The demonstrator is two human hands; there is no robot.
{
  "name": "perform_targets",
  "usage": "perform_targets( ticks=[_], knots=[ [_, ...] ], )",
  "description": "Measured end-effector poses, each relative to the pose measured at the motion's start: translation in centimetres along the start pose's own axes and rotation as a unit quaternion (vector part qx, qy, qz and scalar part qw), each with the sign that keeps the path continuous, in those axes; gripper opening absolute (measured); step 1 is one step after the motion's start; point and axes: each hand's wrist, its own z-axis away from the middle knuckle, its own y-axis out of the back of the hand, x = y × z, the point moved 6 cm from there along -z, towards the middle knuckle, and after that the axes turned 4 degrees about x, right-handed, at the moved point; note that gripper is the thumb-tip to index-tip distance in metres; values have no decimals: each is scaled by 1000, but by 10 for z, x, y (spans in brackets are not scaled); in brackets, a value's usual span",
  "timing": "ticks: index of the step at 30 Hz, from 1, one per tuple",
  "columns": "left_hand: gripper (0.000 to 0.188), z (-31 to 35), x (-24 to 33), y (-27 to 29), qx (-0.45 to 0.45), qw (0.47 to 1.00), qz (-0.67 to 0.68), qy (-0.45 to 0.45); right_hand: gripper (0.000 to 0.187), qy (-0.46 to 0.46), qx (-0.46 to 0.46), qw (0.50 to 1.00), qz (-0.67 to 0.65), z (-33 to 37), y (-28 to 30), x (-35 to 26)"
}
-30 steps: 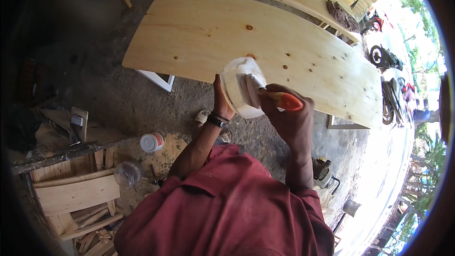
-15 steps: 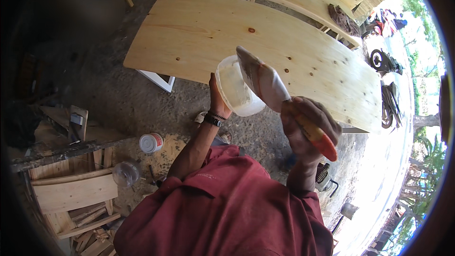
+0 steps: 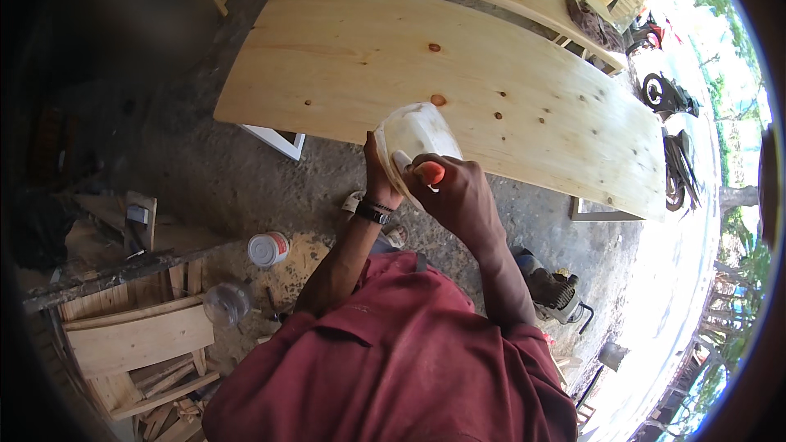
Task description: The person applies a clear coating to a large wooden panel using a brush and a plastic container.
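White tub (image 3: 417, 133) clasped in the left hand (image 3: 378, 176), right hand (image 3: 454, 192) fisted around an orange-handled brush (image 3: 429, 171) dipped inside.

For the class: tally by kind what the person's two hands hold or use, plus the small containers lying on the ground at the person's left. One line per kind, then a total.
White plastic tubs, in the left hand: 1
Orange-handled tools, gripped by the right hand: 1
White cans on the ground: 1
Clear jars on the ground: 1
Total: 4
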Motion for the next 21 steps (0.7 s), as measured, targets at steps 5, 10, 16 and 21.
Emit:
perform_targets(
  ticks=[5, 10, 16, 21],
  knots=[
    [75, 2, 2, -3, -8, 999, -28, -17, 15, 50, 37, 998, -10, -12, 0, -5],
    [71, 3, 1, 2, 13, 1000, -15, -18, 13, 5, 43, 998, 53, -13, 5, 2],
    [81, 5, 0, 9, 2, 999, -34, 1, 13, 5, 45, 999, -25, -3, 18, -1],
    [83, 8, 4, 10, 35, 996, -84, -19, 14, -33, 103, 989, -98, 3, 39, 1]
  ],
)
